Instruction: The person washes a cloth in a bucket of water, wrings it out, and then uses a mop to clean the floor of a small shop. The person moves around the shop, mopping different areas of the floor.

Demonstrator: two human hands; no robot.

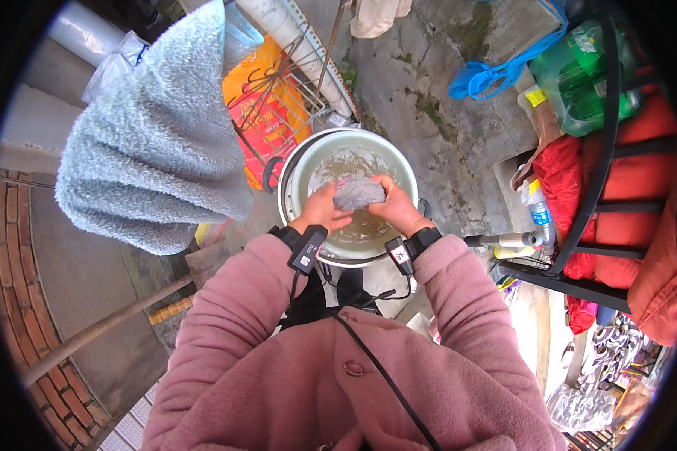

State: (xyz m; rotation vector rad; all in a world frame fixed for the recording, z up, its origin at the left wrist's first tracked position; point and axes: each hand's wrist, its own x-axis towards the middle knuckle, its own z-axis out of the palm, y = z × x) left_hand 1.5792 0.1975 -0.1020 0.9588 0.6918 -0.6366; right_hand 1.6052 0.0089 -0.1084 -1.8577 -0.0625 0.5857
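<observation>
Between my two hands is a bunched wet grey cloth (360,194) with a bit of pink showing at its upper left edge. My left hand (322,207) holds its left end, fingers partly spread. Around the right end curls my right hand (396,206). Both hands are over a pale green basin (410,179) of cloudy, rippling water (366,225). This basin sits in the mouth of a larger metal pot (285,194) with dark side handles. Part of the cloth is hidden behind my fingers.
A light grey-blue towel (158,135) hangs close at the left. Behind it stand a wire rack (302,98) and an orange-red bag (265,135). At right are a black metal frame (589,186) with red padded fabric (629,191), and green bottles (584,84). Cables hang from my wrist devices.
</observation>
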